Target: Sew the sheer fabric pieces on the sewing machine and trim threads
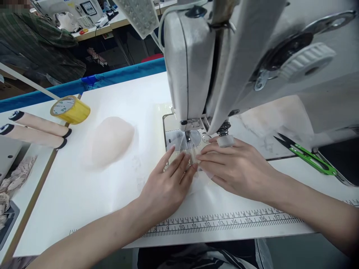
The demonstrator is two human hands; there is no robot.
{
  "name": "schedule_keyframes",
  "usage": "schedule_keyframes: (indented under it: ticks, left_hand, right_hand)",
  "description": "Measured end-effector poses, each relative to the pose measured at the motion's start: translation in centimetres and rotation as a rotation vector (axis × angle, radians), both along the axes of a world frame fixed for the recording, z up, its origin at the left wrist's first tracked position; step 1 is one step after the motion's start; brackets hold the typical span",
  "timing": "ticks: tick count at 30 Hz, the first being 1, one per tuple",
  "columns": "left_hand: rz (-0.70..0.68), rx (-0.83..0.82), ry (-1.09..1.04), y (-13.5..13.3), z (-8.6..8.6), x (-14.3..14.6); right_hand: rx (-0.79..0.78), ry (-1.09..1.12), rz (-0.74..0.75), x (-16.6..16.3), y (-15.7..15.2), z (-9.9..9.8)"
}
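A piece of thin, see-through fabric [191, 149] lies under the presser foot [187, 137] of a white sewing machine [190, 71]. My left hand [171, 183] rests on the left side of this fabric, palm down with the fingers spread. On the other side, my right hand [241, 168] lies flat with its fingers stretched out, the fingertips touching the fabric's edge close to the needle. Its thumb is hidden. Part of the metal needle plate [172, 136] shows beyond my left fingers. A pale, rounded fabric piece [113, 140] lies on the table to the left.
Green-handled thread snips [311, 158] lie beside a dark phone [340, 160] at right, near more sheer fabric [280, 114]. Yellow tape [71, 109] and two thread rolls [36, 136] sit left. A ruler strip [207, 224] runs along the front edge. A person's sleeve [36, 41] shows beyond.
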State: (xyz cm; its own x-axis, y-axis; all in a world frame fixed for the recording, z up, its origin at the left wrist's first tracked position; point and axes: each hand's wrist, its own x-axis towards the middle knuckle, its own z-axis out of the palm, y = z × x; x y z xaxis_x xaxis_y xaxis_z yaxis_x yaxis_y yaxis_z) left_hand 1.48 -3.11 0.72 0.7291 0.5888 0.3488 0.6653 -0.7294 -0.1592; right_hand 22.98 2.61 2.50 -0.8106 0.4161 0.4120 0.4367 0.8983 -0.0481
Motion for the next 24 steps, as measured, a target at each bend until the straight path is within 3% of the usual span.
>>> schedule_keyframes:
  ticks: [10, 20, 24]
  left_hand:
    - [0.02, -0.082, -0.021, 2.0, -0.3, -0.8]
    - [0.08, -0.019, -0.081, 4.1, -1.0, -1.0]
    - [0.136, -0.153, -0.219, 4.3, -0.5, -0.9]
  right_hand:
    - [0.093, 0.003, -0.045, -0.4, 1.0, -0.9]
    - [0.163, -0.038, -0.178, -0.9, 1.9, -1.9]
    - [0.108, 0.005, -0.151, -0.8, 1.9, -1.9]
